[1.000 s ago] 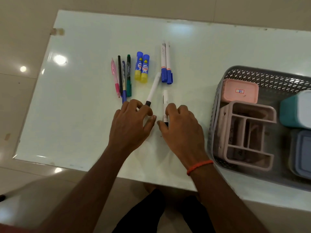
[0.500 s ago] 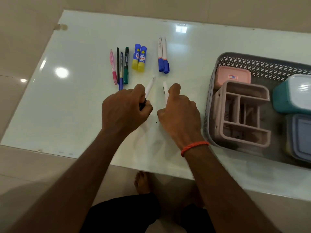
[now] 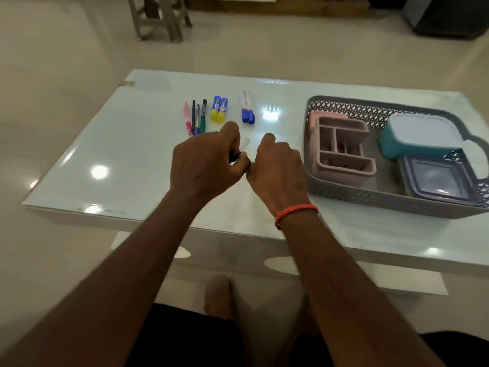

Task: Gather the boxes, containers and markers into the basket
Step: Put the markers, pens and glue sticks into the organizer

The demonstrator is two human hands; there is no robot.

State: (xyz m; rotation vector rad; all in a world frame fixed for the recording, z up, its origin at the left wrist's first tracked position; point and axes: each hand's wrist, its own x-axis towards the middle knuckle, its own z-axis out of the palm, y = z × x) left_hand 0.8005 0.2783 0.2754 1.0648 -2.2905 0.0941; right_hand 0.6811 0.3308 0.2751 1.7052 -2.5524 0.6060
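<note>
Far left on the table (image 3: 132,154) there's a row of pens (image 3: 194,117), then two glue sticks (image 3: 219,109) and a pair of blue-capped markers (image 3: 247,108), all lying flat. The left hand (image 3: 206,165) is clenched around a white marker (image 3: 245,142) over mid-table. The right hand (image 3: 277,165) is just beside it, fingers curled, but honestly I can't tell if it's holding anything. The basket (image 3: 383,201) on the right holds a pink organizer (image 3: 344,154), a teal container (image 3: 420,139) and a grey container (image 3: 436,178).

Glossy white table (image 3: 119,154) — beige tile floor (image 3: 291,43)
</note>
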